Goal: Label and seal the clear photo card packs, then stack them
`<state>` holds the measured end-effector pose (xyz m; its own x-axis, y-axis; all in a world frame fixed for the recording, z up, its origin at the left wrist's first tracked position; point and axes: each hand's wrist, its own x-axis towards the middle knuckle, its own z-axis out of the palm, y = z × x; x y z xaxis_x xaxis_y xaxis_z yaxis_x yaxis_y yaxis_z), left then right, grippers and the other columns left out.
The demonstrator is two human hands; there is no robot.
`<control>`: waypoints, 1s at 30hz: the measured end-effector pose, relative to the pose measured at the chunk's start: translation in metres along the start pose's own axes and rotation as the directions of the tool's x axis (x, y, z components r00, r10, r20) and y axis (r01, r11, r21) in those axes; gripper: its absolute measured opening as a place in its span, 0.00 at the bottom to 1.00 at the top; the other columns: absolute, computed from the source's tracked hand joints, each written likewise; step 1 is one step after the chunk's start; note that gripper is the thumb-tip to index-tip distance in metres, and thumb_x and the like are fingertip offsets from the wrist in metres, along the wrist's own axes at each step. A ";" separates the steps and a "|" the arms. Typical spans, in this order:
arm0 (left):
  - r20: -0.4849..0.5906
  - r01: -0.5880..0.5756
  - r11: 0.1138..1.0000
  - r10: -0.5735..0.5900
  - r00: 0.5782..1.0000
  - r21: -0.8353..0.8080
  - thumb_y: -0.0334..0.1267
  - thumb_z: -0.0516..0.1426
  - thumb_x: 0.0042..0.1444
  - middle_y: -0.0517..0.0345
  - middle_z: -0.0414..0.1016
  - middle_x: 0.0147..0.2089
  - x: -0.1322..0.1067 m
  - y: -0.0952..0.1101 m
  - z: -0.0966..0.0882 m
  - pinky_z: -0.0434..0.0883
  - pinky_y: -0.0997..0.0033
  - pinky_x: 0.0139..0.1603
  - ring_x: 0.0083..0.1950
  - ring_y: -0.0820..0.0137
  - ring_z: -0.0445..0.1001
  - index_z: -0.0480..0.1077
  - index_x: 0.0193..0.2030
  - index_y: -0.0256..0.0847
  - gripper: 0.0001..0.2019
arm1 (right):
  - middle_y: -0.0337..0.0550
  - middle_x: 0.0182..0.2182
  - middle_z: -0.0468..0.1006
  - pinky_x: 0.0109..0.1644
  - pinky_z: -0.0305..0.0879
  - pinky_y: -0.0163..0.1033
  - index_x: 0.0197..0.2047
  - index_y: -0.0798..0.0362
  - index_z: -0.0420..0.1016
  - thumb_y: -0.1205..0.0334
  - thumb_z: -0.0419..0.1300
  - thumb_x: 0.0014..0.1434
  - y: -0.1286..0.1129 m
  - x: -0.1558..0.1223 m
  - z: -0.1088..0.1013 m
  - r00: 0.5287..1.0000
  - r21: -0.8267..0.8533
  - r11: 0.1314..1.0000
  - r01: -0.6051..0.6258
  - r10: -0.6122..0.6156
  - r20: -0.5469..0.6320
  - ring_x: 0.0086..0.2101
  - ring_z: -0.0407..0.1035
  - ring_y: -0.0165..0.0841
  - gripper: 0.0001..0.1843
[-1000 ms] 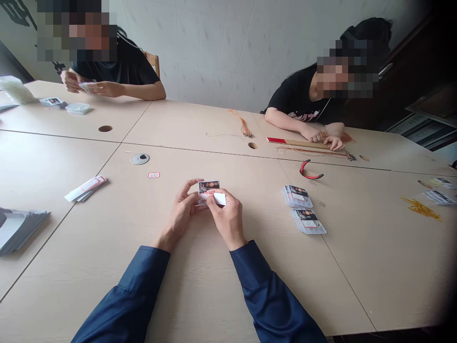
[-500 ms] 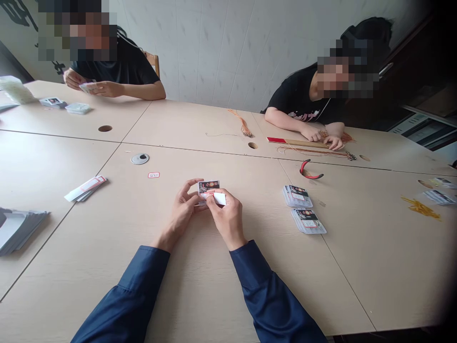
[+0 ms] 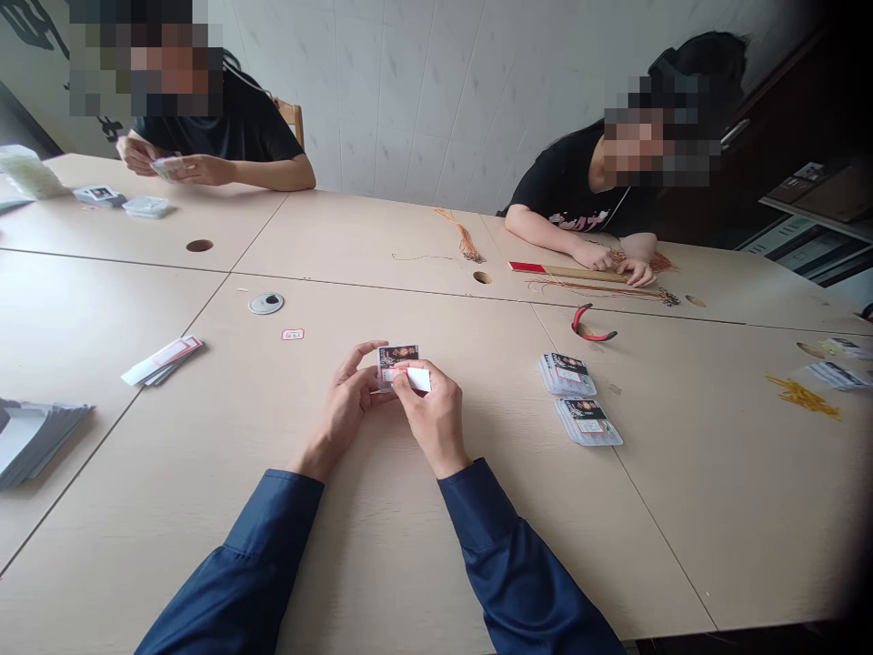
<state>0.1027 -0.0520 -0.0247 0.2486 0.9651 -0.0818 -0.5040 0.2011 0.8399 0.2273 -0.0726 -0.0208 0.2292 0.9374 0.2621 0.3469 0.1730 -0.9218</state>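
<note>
While L hand (image 3: 347,409) pinches card pack (image 3: 396,357) by its left edge, R hand (image 3: 433,420) grips white slip (image 3: 418,379) against pack's front; 2 card stacks (image 3: 567,375) lie right of R hand, w/ gap.

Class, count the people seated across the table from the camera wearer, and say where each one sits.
2. One person sits toward the left end, and another person sits toward the right, leaning on the table. Others may be out of view.
</note>
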 end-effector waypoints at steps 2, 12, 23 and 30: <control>-0.006 0.006 1.000 -0.006 1.000 -0.013 0.33 0.57 0.52 0.59 0.78 0.34 0.000 0.000 0.000 0.74 0.68 0.42 0.36 0.70 0.75 0.67 0.53 0.43 0.20 | 0.42 0.35 0.82 0.38 0.72 0.34 0.37 0.53 0.79 0.60 0.59 0.58 0.000 0.000 0.000 1.000 0.003 1.000 0.004 -0.004 -0.002 0.32 0.75 0.33 0.08; -0.014 -0.002 0.995 0.003 1.000 0.096 0.33 0.65 0.49 0.53 0.80 0.39 -0.001 0.001 0.002 0.74 0.65 0.42 0.38 0.66 0.78 0.65 0.55 0.42 0.26 | 0.41 0.35 0.82 0.38 0.73 0.35 0.36 0.52 0.79 0.59 0.60 0.57 0.002 0.001 0.000 1.000 -0.022 1.000 0.007 -0.007 -0.010 0.31 0.76 0.33 0.08; 0.007 -0.003 0.995 0.003 1.000 0.099 0.32 0.64 0.47 0.55 0.80 0.38 -0.001 0.000 0.001 0.74 0.67 0.42 0.38 0.66 0.78 0.65 0.55 0.43 0.27 | 0.42 0.35 0.82 0.38 0.72 0.35 0.37 0.52 0.79 0.59 0.59 0.57 0.002 0.000 0.001 1.000 -0.037 0.999 0.003 -0.003 -0.009 0.32 0.76 0.34 0.09; 0.012 -0.004 1.000 0.003 1.000 0.002 0.34 0.60 0.51 0.58 0.79 0.38 0.001 -0.002 -0.001 0.75 0.68 0.43 0.37 0.69 0.77 0.67 0.53 0.44 0.21 | 0.42 0.35 0.82 0.38 0.72 0.34 0.37 0.52 0.79 0.60 0.59 0.58 0.000 0.000 0.000 1.000 -0.016 1.000 0.003 -0.003 -0.003 0.32 0.76 0.33 0.08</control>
<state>0.1027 -0.0511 -0.0270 0.2569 0.9637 -0.0724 -0.5029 0.1973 0.8415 0.2272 -0.0724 -0.0208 0.2306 0.9361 0.2656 0.3624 0.1707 -0.9162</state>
